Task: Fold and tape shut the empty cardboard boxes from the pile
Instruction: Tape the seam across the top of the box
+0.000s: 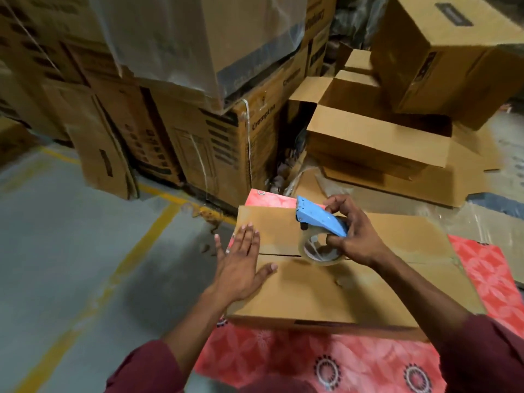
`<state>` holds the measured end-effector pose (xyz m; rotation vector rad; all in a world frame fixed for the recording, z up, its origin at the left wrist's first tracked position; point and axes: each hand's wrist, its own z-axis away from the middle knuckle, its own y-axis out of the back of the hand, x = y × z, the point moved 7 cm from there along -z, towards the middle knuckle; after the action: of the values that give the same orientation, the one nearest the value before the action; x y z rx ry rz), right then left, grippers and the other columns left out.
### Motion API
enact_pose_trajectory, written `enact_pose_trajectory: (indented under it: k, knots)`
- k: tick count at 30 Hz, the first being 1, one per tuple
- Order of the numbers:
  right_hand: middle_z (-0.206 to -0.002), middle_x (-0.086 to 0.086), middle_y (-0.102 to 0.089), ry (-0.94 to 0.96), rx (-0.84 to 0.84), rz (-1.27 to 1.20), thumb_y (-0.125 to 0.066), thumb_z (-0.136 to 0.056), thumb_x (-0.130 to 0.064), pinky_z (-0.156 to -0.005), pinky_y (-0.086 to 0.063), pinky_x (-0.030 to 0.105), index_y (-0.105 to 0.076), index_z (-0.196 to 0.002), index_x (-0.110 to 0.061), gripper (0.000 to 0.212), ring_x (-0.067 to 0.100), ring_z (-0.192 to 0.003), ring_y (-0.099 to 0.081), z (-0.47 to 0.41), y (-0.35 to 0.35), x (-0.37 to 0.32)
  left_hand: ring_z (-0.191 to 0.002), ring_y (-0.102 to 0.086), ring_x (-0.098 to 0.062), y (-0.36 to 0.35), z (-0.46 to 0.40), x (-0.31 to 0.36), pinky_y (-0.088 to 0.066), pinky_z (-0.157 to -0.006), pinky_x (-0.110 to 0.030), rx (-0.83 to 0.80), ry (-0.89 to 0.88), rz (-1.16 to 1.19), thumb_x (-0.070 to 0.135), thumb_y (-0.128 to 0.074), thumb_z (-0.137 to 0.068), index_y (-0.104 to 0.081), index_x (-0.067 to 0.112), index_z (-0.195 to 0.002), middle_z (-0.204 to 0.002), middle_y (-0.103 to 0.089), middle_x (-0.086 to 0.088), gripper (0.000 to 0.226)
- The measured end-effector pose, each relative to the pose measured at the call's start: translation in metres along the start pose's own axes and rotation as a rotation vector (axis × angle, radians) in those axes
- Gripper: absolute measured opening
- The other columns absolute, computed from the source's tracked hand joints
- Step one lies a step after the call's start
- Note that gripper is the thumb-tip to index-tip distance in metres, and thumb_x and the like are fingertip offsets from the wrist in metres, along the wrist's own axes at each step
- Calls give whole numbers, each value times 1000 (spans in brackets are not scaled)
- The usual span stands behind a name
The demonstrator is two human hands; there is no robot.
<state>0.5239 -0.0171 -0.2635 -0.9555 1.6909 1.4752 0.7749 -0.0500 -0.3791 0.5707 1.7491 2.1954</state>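
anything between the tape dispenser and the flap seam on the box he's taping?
Nothing visible. The right hand grips the blue tape dispenser with its clear tape roll right over the seam of the cardboard box. The left hand presses flat on the flaps at the seam's left end, beside the roll, not under it.

Person, head view: two bare forearms entering from the near edge, each ending in an uncovered left hand (239, 268) and right hand (353, 236), no gloves, rings, watch or bands visible. Left sleeve (147, 370): dark maroon cloth, pushed up near the elbow, soft folds at the cuff. Right sleeve (487, 355): same maroon cloth, plain, no print or buttons showing.
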Motion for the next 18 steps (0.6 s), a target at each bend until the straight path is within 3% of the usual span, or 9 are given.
enact_pose_trajectory:
  k: [2, 3, 5, 6, 7, 9, 11, 14, 18]
  knots:
    - [-118, -2, -54, -8, -1, 13, -69, -61, -3, -78, -58, 36, -52, -116, -24, 62, 20, -101, -60, -2, -6, 6, -162, 5, -22, 3, -1, 2, 40, -106, -61, 140, -28, 44, 76, -17, -98, -18, 15, -166, -175, -3, -6, 91]
    - [-117, -2, -54, -16, -4, 15, -69, -61, -3, -78, -57, 35, -52, -116, -22, 62, 20, -101, -60, -2, -8, 9, -161, -11, -24, 11, 1, 5, 34, -113, -58, 268, -47, 106, 67, -25, -101, -35, 13, -161, -172, -22, -8, 81]
    - [-115, -4, -53, -26, -8, 21, -69, -59, -3, -79, -54, 31, -52, -116, -20, 61, 17, -102, -59, -1, -10, 14, -145, -48, -26, 29, 4, 9, -10, -127, -46, 475, -32, 417, 51, -40, -104, -63, 14, -141, -149, -60, -8, 57]
    - [-115, -4, -53, -30, -14, 21, -69, -59, -3, -80, -53, 30, -52, -116, -21, 62, 16, -102, -58, 0, -11, 16, -127, -63, -27, 35, 4, 8, -38, -114, -39, 454, 47, 700, 48, -45, -105, -71, 17, -130, -133, -70, -8, 47]
    - [-116, -5, -53, -38, -26, 18, -70, -59, -4, -82, -54, 29, -52, -116, -22, 63, 15, -103, -59, 0, -12, 17, -105, -70, -28, 37, 1, 9, -52, -90, -35, 356, 163, 1037, 50, -49, -106, -75, 18, -120, -118, -75, -8, 43]
    - [-116, -5, -54, -43, -47, 3, -71, -61, -3, -85, -55, 26, -51, -117, -26, 63, 13, -106, -58, 0, -15, 17, -76, -66, -23, 30, -1, 23, -49, -58, -33, 89, 456, 1603, 56, -50, -105, -74, 14, -110, -105, -77, -12, 49]
    - [-114, -8, -53, -37, -63, -14, -71, -61, -2, -85, -54, 22, -51, -116, -25, 63, 11, -106, -58, -1, -18, 16, -66, -61, -20, 24, -2, 39, -42, -52, -30, -162, 631, 1829, 61, -49, -104, -72, 5, -113, -104, -77, -15, 61]
    - [-114, -11, -53, -26, -83, -11, -72, -61, -5, -87, -53, 21, -51, -116, -26, 63, 10, -110, -56, -2, -22, 15, -61, -59, -19, 24, -3, 51, -38, -51, -26, -348, 645, 1880, 63, -55, -99, -74, 5, -108, -90, -77, -8, 62]
    - [-113, -18, -52, -22, -97, 18, -75, -62, -11, -87, -55, 26, -51, -117, -35, 65, 10, -108, -56, -1, -24, 13, -61, -58, -17, 29, -1, 56, -39, -51, -26, -341, 651, 1881, 37, -65, -100, -74, 8, -114, -82, -73, -3, 34]
